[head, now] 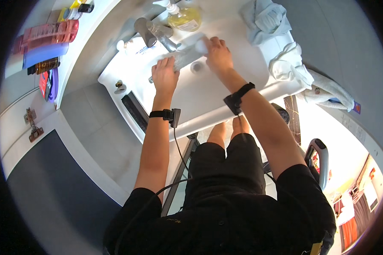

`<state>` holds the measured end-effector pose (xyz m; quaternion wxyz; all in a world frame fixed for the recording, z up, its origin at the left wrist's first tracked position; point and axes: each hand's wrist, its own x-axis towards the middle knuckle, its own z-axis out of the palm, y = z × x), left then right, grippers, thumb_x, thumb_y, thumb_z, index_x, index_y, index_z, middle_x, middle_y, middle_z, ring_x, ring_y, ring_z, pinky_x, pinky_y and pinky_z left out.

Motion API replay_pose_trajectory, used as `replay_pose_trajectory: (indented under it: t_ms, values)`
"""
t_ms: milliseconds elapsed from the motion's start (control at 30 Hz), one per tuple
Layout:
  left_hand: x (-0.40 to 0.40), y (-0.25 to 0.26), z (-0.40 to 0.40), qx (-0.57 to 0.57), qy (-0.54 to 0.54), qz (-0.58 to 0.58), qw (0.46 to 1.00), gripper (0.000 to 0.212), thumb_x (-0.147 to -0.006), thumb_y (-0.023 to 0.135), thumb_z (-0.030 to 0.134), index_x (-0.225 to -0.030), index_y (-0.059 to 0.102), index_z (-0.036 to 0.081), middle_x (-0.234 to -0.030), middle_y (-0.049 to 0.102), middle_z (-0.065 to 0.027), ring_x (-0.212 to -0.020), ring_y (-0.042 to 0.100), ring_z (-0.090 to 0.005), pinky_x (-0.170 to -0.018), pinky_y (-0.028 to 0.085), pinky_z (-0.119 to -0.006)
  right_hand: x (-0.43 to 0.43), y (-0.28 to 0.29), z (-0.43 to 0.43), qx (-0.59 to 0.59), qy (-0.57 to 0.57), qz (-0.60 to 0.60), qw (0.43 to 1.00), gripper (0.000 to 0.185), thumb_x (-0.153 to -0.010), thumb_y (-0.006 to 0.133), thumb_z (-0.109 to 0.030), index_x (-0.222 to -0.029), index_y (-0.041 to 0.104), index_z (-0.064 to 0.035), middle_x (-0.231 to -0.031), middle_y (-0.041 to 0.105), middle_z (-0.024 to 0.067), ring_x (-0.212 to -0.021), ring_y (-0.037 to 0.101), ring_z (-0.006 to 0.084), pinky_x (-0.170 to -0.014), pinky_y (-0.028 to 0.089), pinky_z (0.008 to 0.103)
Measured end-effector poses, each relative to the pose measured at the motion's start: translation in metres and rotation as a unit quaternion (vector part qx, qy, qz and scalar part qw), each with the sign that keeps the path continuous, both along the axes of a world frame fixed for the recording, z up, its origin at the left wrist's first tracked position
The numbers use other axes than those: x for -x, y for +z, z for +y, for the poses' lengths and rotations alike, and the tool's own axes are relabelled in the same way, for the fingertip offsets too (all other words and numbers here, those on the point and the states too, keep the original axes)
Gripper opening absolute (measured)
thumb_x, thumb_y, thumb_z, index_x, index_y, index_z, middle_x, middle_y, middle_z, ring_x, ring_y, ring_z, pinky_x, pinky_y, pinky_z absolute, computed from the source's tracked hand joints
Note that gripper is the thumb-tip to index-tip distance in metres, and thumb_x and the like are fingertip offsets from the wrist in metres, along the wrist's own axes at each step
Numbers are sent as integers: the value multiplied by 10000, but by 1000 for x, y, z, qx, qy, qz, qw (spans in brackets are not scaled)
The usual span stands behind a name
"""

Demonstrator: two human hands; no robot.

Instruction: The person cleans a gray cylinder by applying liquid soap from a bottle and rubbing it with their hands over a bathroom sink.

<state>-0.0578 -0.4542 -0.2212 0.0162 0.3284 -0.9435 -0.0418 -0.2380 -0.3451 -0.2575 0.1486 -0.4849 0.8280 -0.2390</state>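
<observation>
Over a white washbasin (242, 75), a clear, tube-like container (188, 57) lies slantwise between my hands, its outline blurred. My left hand (165, 74) grips its near left end, back of the hand facing up. At the other end my right hand (219, 54) has its fingers around a whitish, rounded part (201, 47); whether this is a cap or a separate piece cannot be told. Just beyond the container, the metal faucet (162, 37) points toward the basin. The round drain (196, 67) shows below, between my hands.
A pump bottle of yellow liquid soap (185, 19) stands behind the faucet. Pale blue cloth (268, 20) and white cloth (287, 65) lie on the right rim. A shelf at left holds several bottles, including a pink one (51, 33). Cables run from both wrist straps.
</observation>
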Motion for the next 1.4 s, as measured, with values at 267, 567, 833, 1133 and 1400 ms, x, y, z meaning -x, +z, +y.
replay_pose_trajectory:
  t_ms: [267,567,833,1133,1400]
  values:
    - [-12,6,-5,31,-26,9,999,573,-658,851,96,-1207,686,90,-1148,671,-48,-1119,607,-262,-961,450,-435,9,-9,-11,6,-11,-64,998,359,-951,567,-156,-1300,652,-169,-1251,618,96,-1201,601,292,-1038,518,413]
    - [-7,6,-8,35,-24,3,999,529,-664,839,115,-1176,708,90,-1122,676,-49,-1095,618,-262,-951,456,-434,-3,10,-12,-59,0,-68,996,370,-908,620,-162,-1273,671,-194,-1246,616,70,-1201,600,292,-980,556,434]
    - [5,15,-6,23,-15,-27,999,492,-670,843,145,-1148,728,129,-1107,682,-22,-1091,626,-243,-922,475,-435,1,1,-3,-46,-13,-63,997,399,-930,584,-174,-1322,644,-220,-1288,601,86,-1221,594,303,-968,566,425]
    - [13,19,-6,45,-34,-44,997,577,-658,875,173,-1210,711,142,-1109,687,-20,-1082,633,-249,-907,487,-451,-8,0,3,-26,-28,-37,999,471,-931,578,-160,-1394,589,-242,-1334,591,83,-1261,574,317,-988,553,423]
    - [18,21,-3,49,-39,-68,996,531,-671,857,159,-1185,727,133,-1122,685,-28,-1091,629,-249,-922,482,-445,-7,22,-9,-37,-11,-32,999,438,-925,586,-156,-1357,611,-227,-1340,587,111,-1273,565,336,-1007,542,453]
